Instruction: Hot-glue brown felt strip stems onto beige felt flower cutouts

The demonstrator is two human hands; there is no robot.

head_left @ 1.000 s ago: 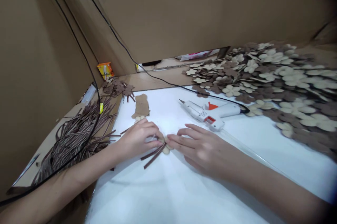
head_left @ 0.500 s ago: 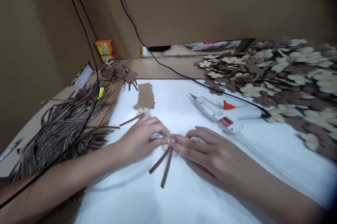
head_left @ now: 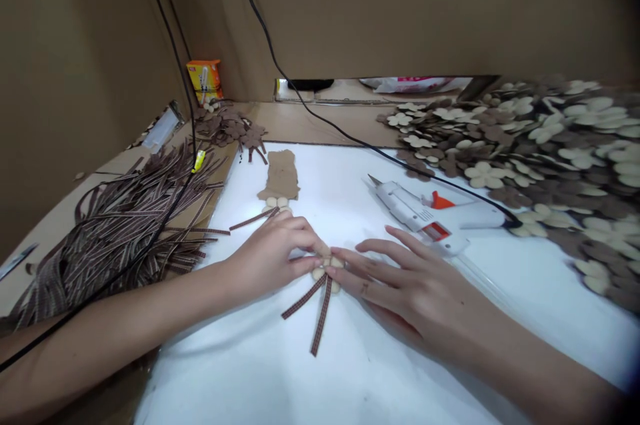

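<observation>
Two hands pinching: left hand (head_left: 270,258) and right hand (head_left: 405,285) clamp fingertips on a cream cut-out flower (head_left: 327,272) trailing brown checked ribbon strips (head_left: 321,322); hot glue gun (head_left: 425,215) lies farther right.

No legible text, small print on an orange box (head_left: 205,82) too blurred to read, pink printing on a white plastic bag (head_left: 415,84) cut off and unreadable, yellow tag (head_left: 199,160) on a black cable (head_left: 280,72) unreadable
</observation>
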